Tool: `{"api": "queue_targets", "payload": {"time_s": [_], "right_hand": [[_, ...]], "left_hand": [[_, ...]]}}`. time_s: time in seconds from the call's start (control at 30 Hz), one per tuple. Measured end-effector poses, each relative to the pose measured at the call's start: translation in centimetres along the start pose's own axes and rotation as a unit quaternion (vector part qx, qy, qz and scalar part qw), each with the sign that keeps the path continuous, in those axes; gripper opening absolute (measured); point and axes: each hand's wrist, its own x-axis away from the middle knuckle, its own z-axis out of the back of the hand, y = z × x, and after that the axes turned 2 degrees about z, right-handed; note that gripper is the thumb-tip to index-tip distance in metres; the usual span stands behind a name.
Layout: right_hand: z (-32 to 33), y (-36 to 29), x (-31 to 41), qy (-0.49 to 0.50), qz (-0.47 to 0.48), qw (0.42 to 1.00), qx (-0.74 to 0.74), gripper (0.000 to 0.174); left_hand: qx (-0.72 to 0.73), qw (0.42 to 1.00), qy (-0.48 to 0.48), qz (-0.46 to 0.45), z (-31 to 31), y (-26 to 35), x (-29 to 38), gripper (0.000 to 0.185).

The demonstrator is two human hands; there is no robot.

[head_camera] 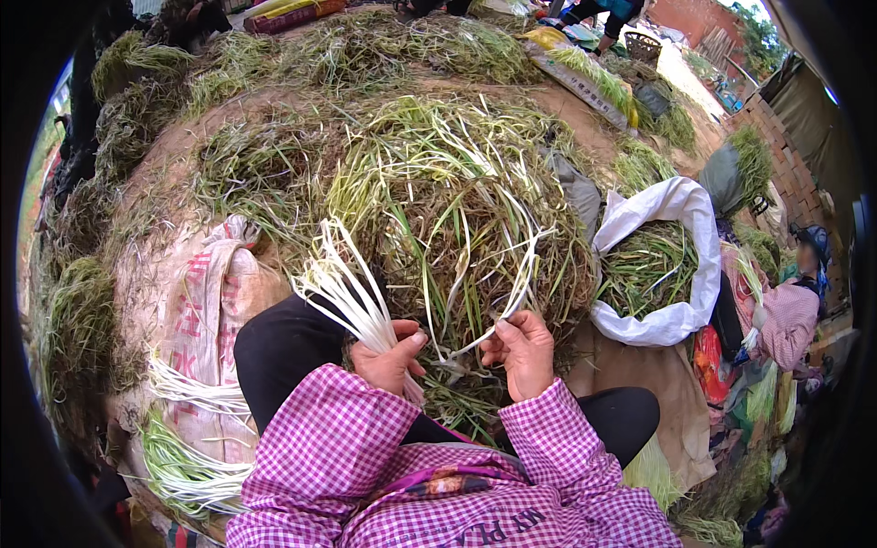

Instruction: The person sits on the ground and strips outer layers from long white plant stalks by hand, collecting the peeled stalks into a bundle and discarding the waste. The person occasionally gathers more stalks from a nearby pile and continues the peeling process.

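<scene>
My left hand (pixel 389 356) grips a bundle of long white stalks (pixel 353 301), likely garlic chives or a similar allium, fanned out toward the upper left. Between the thumb and fingers of my right hand (pixel 521 353) is a single pale stalk (pixel 519 298). Its upper part reaches up and right, and its lower end points toward my left hand. Beneath and beyond both hands rises a large heap of tangled green and yellowish stalks with brown, dry matter (pixel 438 198). Loose leaves (pixel 459 404) lie in my lap.
At right stands an open white woven sack (pixel 706 233) with green leaves inside. White stalks (pixel 199 390) and greener bunches (pixel 185 472) lie on a printed sack (pixel 205 308) at left. A person in a checked sleeve (pixel 788 322) sits at far right. More heaps (pixel 384 51) lie beyond.
</scene>
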Motion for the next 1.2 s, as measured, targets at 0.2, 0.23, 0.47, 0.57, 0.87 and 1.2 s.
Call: {"api": "queue_targets", "payload": {"time_s": [0.2, 0.23, 0.47, 0.57, 0.87, 1.2], "right_hand": [[-2.0, 0.7, 0.7, -0.065, 0.027, 0.989, 0.13, 0.008], [-2.0, 0.7, 0.7, -0.067, 0.028, 0.986, 0.15, 0.008], [0.1, -1.2, -1.1, 0.026, 0.092, 0.99, 0.108, 0.009], [1.0, -1.1, -1.5, 0.02, 0.13, 0.974, 0.185, 0.01], [6.2, -3.1, -3.0, 0.153, 0.09, 0.978, 0.111, 0.018], [1.4, -1.2, -0.4, -0.11, -0.031, 0.988, 0.099, 0.009]], "left_hand": [[-0.044, 0.985, -0.158, 0.061, -1.1, -1.3, 1.3, 0.014], [-0.044, 0.984, -0.159, 0.064, -1.0, -1.1, 1.4, 0.013], [-0.035, 0.976, -0.206, 0.069, -0.4, -1.6, 0.8, 0.011], [0.047, 0.968, -0.233, 0.081, -0.8, -1.4, 1.1, 0.011], [0.055, 0.962, -0.223, 0.151, -0.5, 0.3, 1.5, 0.011], [0.053, 0.943, -0.272, 0.182, 0.0, 0.1, 1.2, 0.013]]}}
